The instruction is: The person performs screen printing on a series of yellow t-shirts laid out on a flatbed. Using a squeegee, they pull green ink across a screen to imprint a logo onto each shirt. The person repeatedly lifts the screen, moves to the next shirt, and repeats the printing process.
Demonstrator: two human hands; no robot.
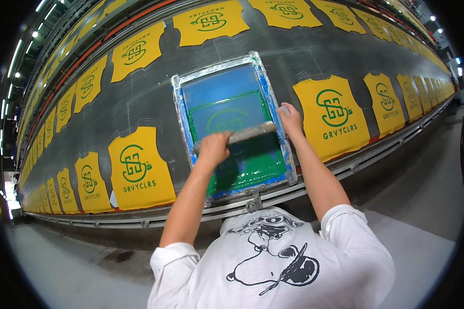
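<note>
A screen printing frame (267, 81) lies on the long dark printing table, with blue mesh and silvery, paint-smeared edges. Green ink (258, 167) covers the lower part of the mesh. My left hand (215, 148) is closed around the left part of a squeegee (250, 132), which lies slantwise across the screen. At the frame's right side, my right hand (291, 121) is curled on the edge, partly hiding what it grips. Whatever lies under the screen is mostly hidden.
Yellow shirt panels (142, 172) with green prints lie in rows along the dark table (211, 55), on both sides of the frame. A metal rail (314, 181) runs along the near edge, with a grey floor (87, 257) below. Further tables stand behind.
</note>
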